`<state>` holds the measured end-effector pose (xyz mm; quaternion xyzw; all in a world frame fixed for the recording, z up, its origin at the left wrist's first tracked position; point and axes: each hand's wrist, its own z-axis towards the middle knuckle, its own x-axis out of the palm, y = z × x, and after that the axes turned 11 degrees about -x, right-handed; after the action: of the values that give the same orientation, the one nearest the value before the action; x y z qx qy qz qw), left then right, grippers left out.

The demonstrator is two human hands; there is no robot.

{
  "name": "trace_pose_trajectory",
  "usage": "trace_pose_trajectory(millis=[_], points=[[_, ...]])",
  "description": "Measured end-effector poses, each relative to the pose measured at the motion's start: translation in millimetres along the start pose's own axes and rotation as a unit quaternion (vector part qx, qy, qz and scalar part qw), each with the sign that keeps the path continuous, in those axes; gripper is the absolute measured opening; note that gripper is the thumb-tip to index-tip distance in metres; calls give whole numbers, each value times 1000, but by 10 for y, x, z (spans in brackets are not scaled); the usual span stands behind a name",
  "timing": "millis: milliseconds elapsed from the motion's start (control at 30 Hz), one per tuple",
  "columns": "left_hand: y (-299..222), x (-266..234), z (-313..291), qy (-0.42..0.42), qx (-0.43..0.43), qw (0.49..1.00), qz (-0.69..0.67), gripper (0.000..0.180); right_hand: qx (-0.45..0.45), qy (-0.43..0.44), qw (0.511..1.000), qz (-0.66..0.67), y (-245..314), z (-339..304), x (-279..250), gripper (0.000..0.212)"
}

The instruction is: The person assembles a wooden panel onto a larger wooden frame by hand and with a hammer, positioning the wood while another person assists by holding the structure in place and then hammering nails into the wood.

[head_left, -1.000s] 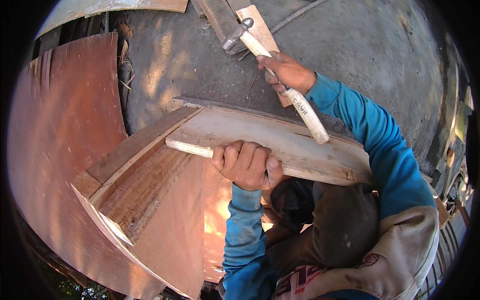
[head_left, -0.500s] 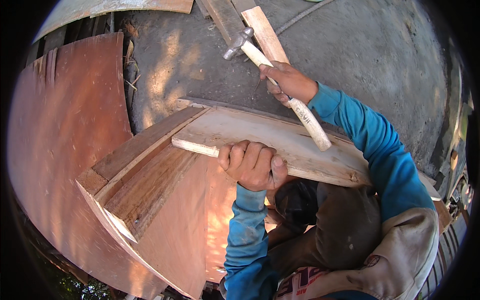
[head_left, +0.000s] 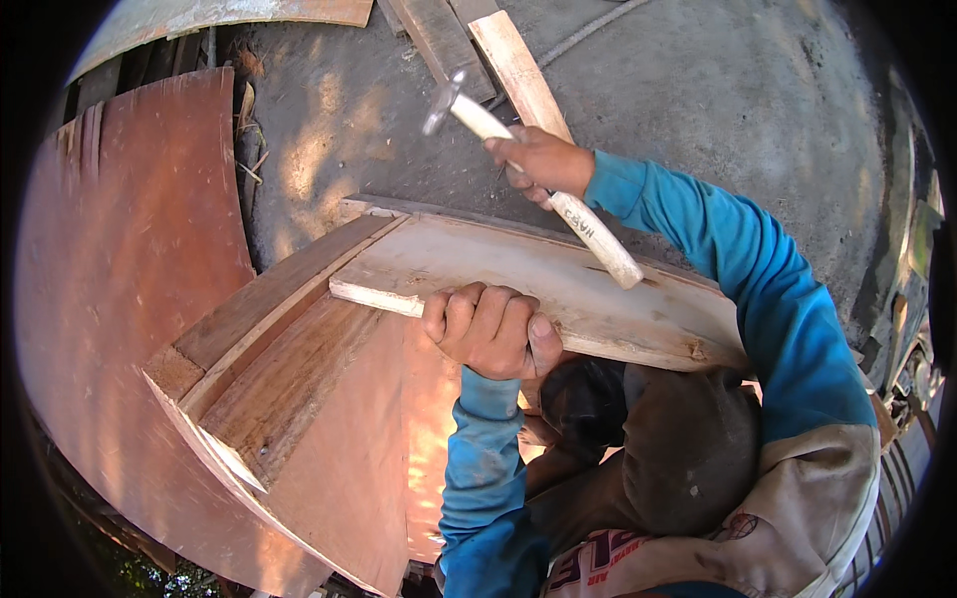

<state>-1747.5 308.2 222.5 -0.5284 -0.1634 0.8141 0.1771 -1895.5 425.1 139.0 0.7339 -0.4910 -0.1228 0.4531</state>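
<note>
My right hand [head_left: 543,162] is wrapped round the pale handle of a hammer [head_left: 595,237]. The metal head points to the upper left, and the whole tool is held above the far side of the woodwork. With my left hand [head_left: 493,329] I grip the near edge of a pale wooden board [head_left: 478,261], fingers on top of it. That board lies across a wooden frame [head_left: 289,289], next to its far rail. At the left, a brown wooden piece [head_left: 294,374] of the frame rests on a thin plywood panel [head_left: 344,468].
A large reddish plywood sheet [head_left: 140,259] lies to the left of the frame. Loose planks [head_left: 518,75] lie on the grey ground [head_left: 698,90] at the far side, beside a thin rod [head_left: 595,30]. My bent knee [head_left: 688,448] is close to the board's near edge.
My right hand has moved a little to the left and away from me with the hammer, whose head is now blurred. My left hand still grips the board.
</note>
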Motion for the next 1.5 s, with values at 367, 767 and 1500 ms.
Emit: trace_pose_trajectory(millis=[367,767,1500], points=[[0,100,-13,7,3,1000,-8,30,-80,-143,986,17,124,40,-191,36],[-24,123,-4,5,1,1000,-13,29,-57,-83,995,9,88,116,-193,36],[-20,168,-26,12,-4,1000,-12,28,96,96,989,-50,-134,190,-279,36]])
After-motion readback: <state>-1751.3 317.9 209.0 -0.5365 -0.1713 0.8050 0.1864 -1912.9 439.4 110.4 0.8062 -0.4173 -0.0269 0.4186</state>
